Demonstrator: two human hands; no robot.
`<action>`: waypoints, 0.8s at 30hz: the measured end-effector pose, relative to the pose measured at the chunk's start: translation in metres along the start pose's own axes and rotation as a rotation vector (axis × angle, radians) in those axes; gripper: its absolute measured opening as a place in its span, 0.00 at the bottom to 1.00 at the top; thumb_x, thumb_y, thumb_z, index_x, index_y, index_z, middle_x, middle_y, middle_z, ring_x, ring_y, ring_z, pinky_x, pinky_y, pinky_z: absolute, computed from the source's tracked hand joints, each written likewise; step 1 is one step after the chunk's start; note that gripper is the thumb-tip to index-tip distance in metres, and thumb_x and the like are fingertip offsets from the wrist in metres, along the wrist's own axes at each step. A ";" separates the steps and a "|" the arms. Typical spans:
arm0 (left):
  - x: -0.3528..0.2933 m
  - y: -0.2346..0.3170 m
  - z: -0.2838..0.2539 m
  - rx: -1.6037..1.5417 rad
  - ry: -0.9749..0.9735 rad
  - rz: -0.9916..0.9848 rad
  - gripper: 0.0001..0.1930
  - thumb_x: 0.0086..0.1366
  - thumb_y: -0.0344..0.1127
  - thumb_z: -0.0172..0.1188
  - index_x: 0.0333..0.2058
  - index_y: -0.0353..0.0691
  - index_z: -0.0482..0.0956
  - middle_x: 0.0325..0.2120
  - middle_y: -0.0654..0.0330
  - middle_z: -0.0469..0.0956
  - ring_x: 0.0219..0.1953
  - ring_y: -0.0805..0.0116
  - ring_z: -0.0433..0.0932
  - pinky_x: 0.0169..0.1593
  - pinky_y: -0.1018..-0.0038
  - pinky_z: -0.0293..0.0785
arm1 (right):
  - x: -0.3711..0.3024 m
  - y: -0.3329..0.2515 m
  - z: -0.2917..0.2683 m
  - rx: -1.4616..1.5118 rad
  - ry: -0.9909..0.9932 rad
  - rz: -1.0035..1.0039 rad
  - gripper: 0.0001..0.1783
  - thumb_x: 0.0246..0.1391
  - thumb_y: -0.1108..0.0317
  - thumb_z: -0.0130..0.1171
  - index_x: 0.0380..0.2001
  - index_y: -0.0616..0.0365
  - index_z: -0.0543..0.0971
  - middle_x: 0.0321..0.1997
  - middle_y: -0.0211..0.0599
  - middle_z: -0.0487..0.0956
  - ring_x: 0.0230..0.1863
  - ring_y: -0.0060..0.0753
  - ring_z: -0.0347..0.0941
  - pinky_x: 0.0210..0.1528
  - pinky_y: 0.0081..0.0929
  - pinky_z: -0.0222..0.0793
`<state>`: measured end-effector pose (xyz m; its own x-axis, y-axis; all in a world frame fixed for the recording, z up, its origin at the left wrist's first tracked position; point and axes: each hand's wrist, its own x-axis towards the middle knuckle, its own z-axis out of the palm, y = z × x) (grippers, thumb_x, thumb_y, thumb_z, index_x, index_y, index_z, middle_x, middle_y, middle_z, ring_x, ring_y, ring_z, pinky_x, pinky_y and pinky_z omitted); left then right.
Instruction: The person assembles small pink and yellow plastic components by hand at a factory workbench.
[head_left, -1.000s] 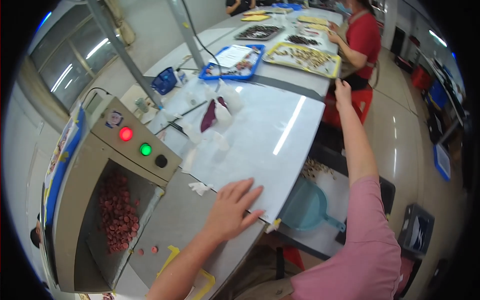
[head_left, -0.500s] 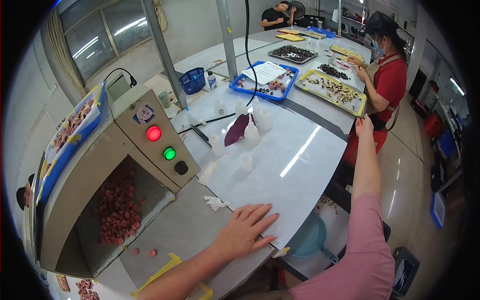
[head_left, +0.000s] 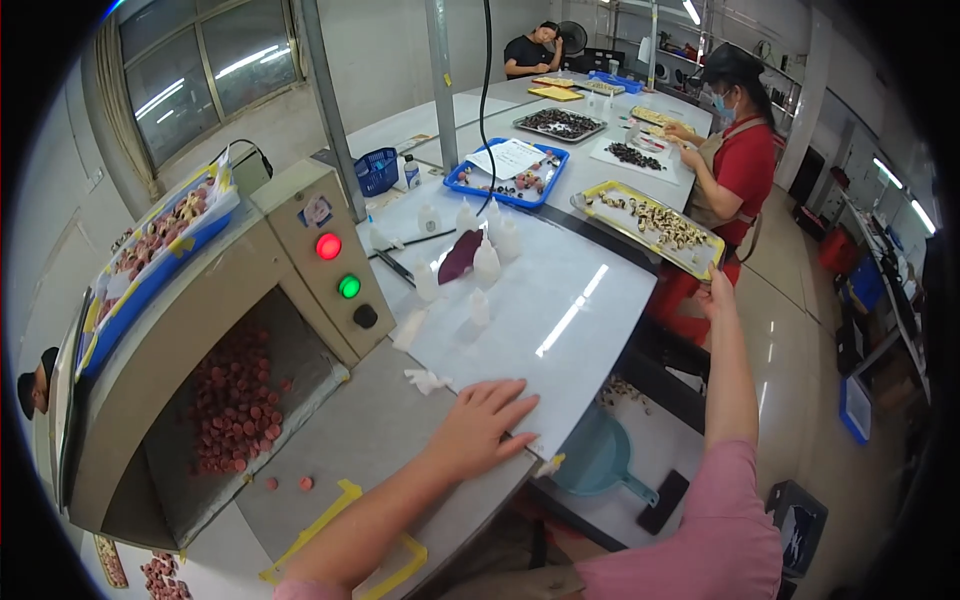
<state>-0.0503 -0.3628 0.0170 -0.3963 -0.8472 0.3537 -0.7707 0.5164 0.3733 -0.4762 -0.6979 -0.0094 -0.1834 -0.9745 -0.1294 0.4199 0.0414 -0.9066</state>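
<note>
My left hand (head_left: 487,425) lies palm down with fingers apart on the near edge of the white worktop (head_left: 510,385), holding nothing. My right arm reaches far forward. At its end my right hand (head_left: 716,293) grips the near right corner of a shallow metal tray with a yellow-edged liner (head_left: 712,258). Small cream-and-dark pieces (head_left: 660,222) lie scattered in the tray. The tray sits tilted, its near end out past the table's edge; my fingertips are partly hidden at its rim.
On the left stands a beige machine (head_left: 270,240) with lit buttons and reddish round pieces (head_left: 235,410) in its opening. White squeeze bottles (head_left: 487,262) stand mid-table. A co-worker in red (head_left: 745,170) works beyond the tray. A blue dustpan (head_left: 597,455) lies below the table edge.
My right hand has drawn the tray away from the dark pieces, toward me and partly off the table edge. My left hand stays on the worktop. The view has shifted slightly.
</note>
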 end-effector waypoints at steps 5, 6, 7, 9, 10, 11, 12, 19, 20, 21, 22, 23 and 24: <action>-0.002 -0.012 0.007 0.047 0.070 0.045 0.22 0.61 0.44 0.57 0.52 0.42 0.73 0.54 0.51 0.69 0.58 0.53 0.65 0.60 0.61 0.60 | -0.132 -0.047 -0.018 -0.164 -0.045 -0.107 0.10 0.61 0.61 0.52 0.44 0.48 0.71 0.26 0.22 0.71 0.19 0.11 0.61 0.14 0.13 0.47; -0.001 -0.017 0.012 0.039 0.097 0.069 0.21 0.61 0.41 0.57 0.52 0.41 0.73 0.54 0.51 0.70 0.57 0.53 0.67 0.59 0.62 0.62 | -0.151 -0.059 -0.039 -0.182 -0.020 -0.107 0.10 0.61 0.61 0.52 0.44 0.48 0.71 0.26 0.22 0.71 0.19 0.11 0.61 0.14 0.13 0.47; 0.002 -0.016 0.013 0.042 0.131 0.087 0.20 0.61 0.39 0.57 0.51 0.40 0.73 0.53 0.50 0.70 0.56 0.52 0.68 0.57 0.62 0.65 | -0.162 -0.071 -0.056 -0.188 -0.103 -0.102 0.09 0.61 0.60 0.53 0.42 0.48 0.72 0.26 0.19 0.71 0.18 0.10 0.59 0.14 0.11 0.47; -0.002 -0.005 0.021 0.060 0.200 0.051 0.20 0.62 0.37 0.57 0.52 0.40 0.71 0.52 0.50 0.71 0.54 0.53 0.70 0.56 0.65 0.67 | -0.194 -0.087 -0.064 -0.204 -0.193 -0.088 0.09 0.60 0.59 0.55 0.41 0.48 0.73 0.25 0.17 0.71 0.17 0.08 0.58 0.14 0.10 0.47; -0.006 0.001 0.023 -0.128 0.295 -0.073 0.20 0.64 0.39 0.55 0.53 0.37 0.70 0.52 0.49 0.70 0.55 0.52 0.69 0.57 0.65 0.65 | -0.225 -0.095 -0.045 -0.223 -0.205 -0.065 0.09 0.60 0.60 0.55 0.41 0.49 0.73 0.26 0.18 0.72 0.18 0.08 0.61 0.14 0.09 0.50; -0.009 0.007 0.025 -0.321 0.389 -0.195 0.21 0.66 0.40 0.52 0.54 0.35 0.69 0.53 0.47 0.70 0.55 0.51 0.68 0.59 0.65 0.64 | -0.252 -0.101 -0.036 -0.246 -0.211 -0.044 0.10 0.60 0.60 0.55 0.42 0.50 0.73 0.27 0.18 0.73 0.19 0.08 0.64 0.15 0.07 0.53; -0.012 0.015 0.022 -0.330 0.397 -0.210 0.21 0.66 0.40 0.52 0.54 0.35 0.69 0.53 0.47 0.70 0.55 0.51 0.68 0.59 0.65 0.64 | -0.269 -0.103 -0.036 -0.261 -0.218 -0.036 0.10 0.60 0.60 0.55 0.42 0.50 0.73 0.27 0.18 0.73 0.19 0.08 0.64 0.15 0.07 0.53; -0.040 0.012 -0.008 -1.444 0.540 -0.768 0.24 0.69 0.44 0.45 0.56 0.34 0.65 0.51 0.51 0.72 0.54 0.61 0.70 0.57 0.64 0.65 | -0.355 -0.086 0.046 -0.237 -0.358 0.156 0.13 0.62 0.62 0.52 0.48 0.54 0.72 0.38 0.26 0.78 0.30 0.13 0.74 0.27 0.11 0.70; -0.055 0.008 -0.019 -1.621 0.523 -0.619 0.22 0.69 0.44 0.44 0.56 0.36 0.65 0.50 0.52 0.73 0.52 0.62 0.72 0.56 0.63 0.67 | -0.378 -0.088 0.064 -0.221 -0.330 0.159 0.15 0.62 0.62 0.52 0.50 0.55 0.72 0.40 0.28 0.78 0.30 0.13 0.74 0.27 0.12 0.71; -0.063 0.019 -0.034 -1.739 0.540 -0.635 0.19 0.70 0.42 0.43 0.54 0.38 0.67 0.47 0.54 0.75 0.46 0.64 0.76 0.50 0.65 0.74 | -0.382 -0.085 0.069 -0.230 -0.333 0.159 0.15 0.62 0.62 0.52 0.50 0.55 0.72 0.40 0.28 0.78 0.30 0.13 0.74 0.27 0.12 0.71; -0.072 0.016 -0.037 -1.743 0.550 -0.633 0.19 0.70 0.42 0.43 0.54 0.38 0.67 0.47 0.54 0.75 0.46 0.64 0.76 0.50 0.65 0.74 | -0.381 -0.082 0.075 -0.259 -0.366 0.176 0.18 0.62 0.62 0.52 0.53 0.55 0.70 0.42 0.29 0.78 0.30 0.13 0.74 0.25 0.13 0.70; -0.081 0.011 -0.041 -1.753 0.543 -0.665 0.18 0.71 0.42 0.41 0.54 0.40 0.67 0.46 0.54 0.75 0.43 0.64 0.77 0.47 0.65 0.76 | -0.379 -0.079 0.081 -0.286 -0.401 0.192 0.20 0.62 0.62 0.52 0.56 0.55 0.69 0.43 0.30 0.78 0.30 0.13 0.74 0.23 0.13 0.69; -0.087 0.005 -0.044 -1.768 0.531 -0.692 0.18 0.71 0.42 0.40 0.54 0.41 0.67 0.45 0.55 0.76 0.41 0.64 0.78 0.45 0.66 0.78 | -0.375 -0.078 0.080 -0.295 -0.405 0.185 0.20 0.62 0.62 0.52 0.56 0.55 0.69 0.43 0.30 0.78 0.30 0.13 0.74 0.23 0.13 0.69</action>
<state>0.0024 -0.2810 0.0258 0.1250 -0.9806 -0.1513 0.7054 -0.0194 0.7085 -0.3690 -0.3536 0.1424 0.2520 -0.9498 -0.1856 0.1345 0.2243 -0.9652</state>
